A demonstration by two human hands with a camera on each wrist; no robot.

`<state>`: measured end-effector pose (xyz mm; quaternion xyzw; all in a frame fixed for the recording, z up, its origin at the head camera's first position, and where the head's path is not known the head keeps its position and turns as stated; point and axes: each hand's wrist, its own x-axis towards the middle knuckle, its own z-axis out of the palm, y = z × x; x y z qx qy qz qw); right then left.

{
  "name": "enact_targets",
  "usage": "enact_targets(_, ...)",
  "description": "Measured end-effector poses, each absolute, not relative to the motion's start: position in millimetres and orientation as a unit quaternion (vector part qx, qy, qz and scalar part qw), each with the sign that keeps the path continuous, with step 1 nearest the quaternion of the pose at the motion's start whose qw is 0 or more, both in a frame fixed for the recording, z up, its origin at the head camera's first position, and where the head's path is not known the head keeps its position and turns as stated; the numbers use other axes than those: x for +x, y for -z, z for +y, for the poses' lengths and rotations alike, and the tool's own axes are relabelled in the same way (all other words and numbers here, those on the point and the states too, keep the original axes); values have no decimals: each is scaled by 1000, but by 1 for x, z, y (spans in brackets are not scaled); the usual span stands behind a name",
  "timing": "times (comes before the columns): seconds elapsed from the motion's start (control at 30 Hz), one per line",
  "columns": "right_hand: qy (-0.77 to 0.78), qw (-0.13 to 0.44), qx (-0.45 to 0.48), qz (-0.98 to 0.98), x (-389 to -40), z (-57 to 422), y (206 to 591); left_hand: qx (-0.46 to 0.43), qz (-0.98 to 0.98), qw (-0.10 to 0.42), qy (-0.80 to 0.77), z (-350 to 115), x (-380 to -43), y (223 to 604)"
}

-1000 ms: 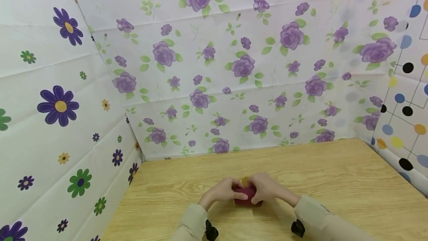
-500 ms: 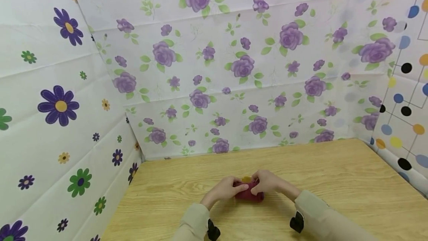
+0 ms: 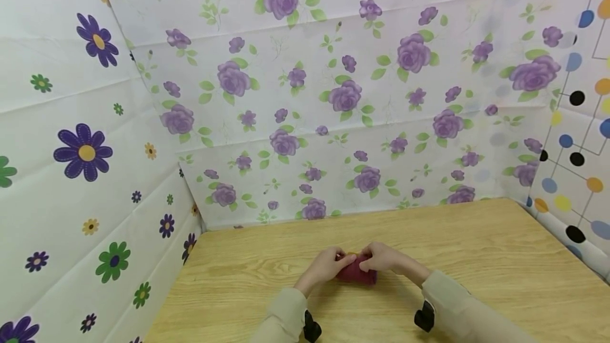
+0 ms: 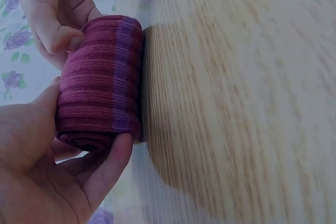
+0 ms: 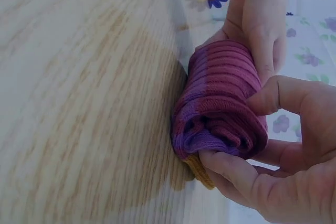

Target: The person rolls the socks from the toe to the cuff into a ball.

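Observation:
A roll of ribbed maroon knit fabric [image 3: 358, 273] lies on the wooden table, held at both ends by the hands. In the left wrist view the fabric roll [image 4: 97, 77] shows a purple band along its table side. My left hand [image 3: 325, 265] grips the left end, thumb on the near side and a finger at the coiled edge. My right hand [image 3: 384, 257] pinches the right end. The right wrist view shows the thumb of my right hand [image 5: 294, 166] on top and fingertips at the purple inner layer. A mustard edge [image 5: 199, 172] sticks out under the roll.
The wooden tabletop [image 3: 457, 242] spreads around the hands. Behind it hangs a white sheet with purple roses [image 3: 345, 97]; a daisy-printed sheet [image 3: 114, 263] borders the left, a dotted one [image 3: 576, 184] the right. Black straps [image 3: 424, 316] circle the wrists.
The roll has shifted slightly away from the body, and less mustard fabric shows beyond it. Both hands have moved along with it, still gripping its ends.

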<state>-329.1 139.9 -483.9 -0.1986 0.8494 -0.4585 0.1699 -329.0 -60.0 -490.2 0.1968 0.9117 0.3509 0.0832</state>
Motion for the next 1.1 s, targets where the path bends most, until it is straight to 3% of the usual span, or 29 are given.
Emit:
enact_targets(0.3, 410, 80, -203, 885, -318, 136, 491, 227, 897, 77, -372, -51, -336, 493)
enact_targets(0.53, 244, -121, -220, 937, -307, 124, 491, 203, 910, 67, -356, -40, -342, 490)
enact_targets(0.63, 192, -176, -245, 934, -303, 123, 492, 184, 919, 56, -345, -35, -343, 487)
enact_targets(0.9, 85, -119, -285, 947, -299, 118, 491, 96, 958, -11, -270, -20, -343, 482)
enact_targets(1.1, 50, -136, -293, 945, -302, 115, 493, 62, 965, -77, -242, -19, -347, 492)
